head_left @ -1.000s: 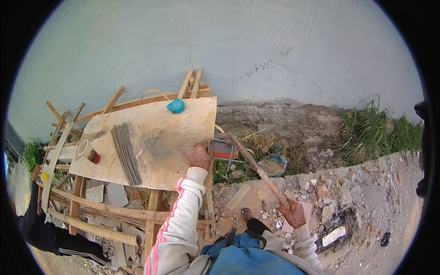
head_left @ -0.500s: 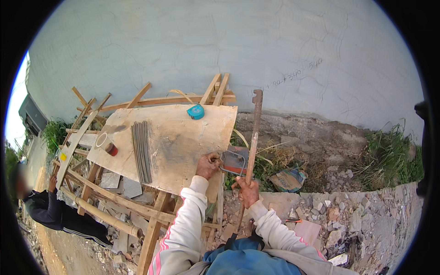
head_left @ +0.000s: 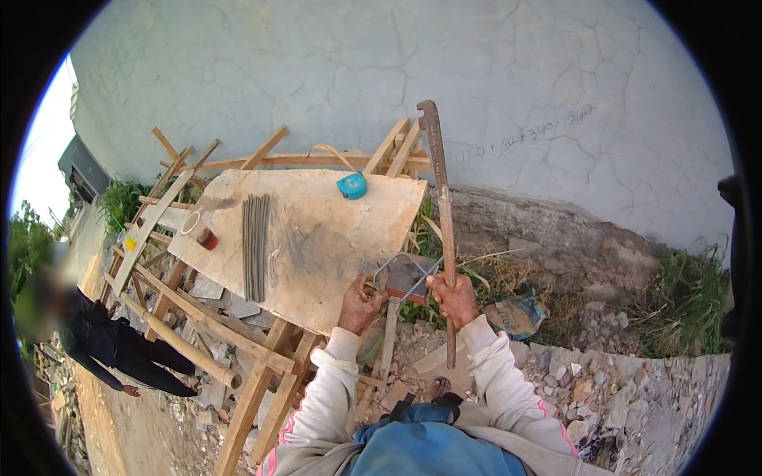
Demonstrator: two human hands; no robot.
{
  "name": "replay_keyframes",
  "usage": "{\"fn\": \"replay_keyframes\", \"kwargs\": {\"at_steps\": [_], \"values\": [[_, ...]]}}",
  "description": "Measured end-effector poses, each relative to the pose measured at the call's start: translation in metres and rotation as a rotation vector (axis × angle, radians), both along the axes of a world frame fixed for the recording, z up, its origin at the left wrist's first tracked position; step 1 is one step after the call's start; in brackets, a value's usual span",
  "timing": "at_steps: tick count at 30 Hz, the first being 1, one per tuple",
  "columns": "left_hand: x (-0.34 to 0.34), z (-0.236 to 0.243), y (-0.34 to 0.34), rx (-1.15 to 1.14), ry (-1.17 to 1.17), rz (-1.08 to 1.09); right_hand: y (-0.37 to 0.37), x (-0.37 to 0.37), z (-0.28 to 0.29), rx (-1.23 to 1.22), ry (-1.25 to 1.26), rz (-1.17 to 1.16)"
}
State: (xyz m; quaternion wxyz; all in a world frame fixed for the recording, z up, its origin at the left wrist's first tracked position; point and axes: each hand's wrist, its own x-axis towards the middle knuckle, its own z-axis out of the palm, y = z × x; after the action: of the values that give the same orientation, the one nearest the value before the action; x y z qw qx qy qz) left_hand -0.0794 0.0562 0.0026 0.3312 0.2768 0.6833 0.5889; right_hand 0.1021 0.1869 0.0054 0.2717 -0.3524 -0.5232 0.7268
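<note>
The left hand [head_left: 363,303] is curling narrowly at the near right edge of the worktop [head_left: 333,246], seemingly pinching one side of a bent metal rod [head_left: 388,266], while the right hand [head_left: 454,297] is closing firmly around a long rusty bar [head_left: 440,182] below its middle. The bent rod is sitting between the two hands, in front of a reddish block [head_left: 406,292], and its far end is reaching close to the right fingers, though whether it is touching them I cannot tell. The bar is standing nearly upright, its notched head rising in front of the cracked wall [head_left: 516,71] and its lower end hanging below the hand. With so much of its length reaching above the grip, the bar could be tipping or twisting if the fingers loosen, and a swing could be scraping the wall. The rod's bare end could be jabbing the right fingers if the left pinch slips. On the worktop a bundle of straight rods [head_left: 255,246] is lying loose and a blue tape measure [head_left: 352,186] is resting near the back edge, so a hard jolt could be shifting either
</note>
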Motion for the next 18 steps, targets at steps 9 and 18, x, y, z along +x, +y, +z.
{"fn": "replay_keyframes", "kwargs": {"at_steps": [9,18], "values": [[0.012,0.004,0.0,-0.455,1.058,0.135,0.043,-0.013,-0.014,0.163,-0.227,0.244],[0.019,0.005,0.007,-0.549,1.139,0.142,0.057,-0.017,-0.041,0.411,-0.193,0.293]]}}
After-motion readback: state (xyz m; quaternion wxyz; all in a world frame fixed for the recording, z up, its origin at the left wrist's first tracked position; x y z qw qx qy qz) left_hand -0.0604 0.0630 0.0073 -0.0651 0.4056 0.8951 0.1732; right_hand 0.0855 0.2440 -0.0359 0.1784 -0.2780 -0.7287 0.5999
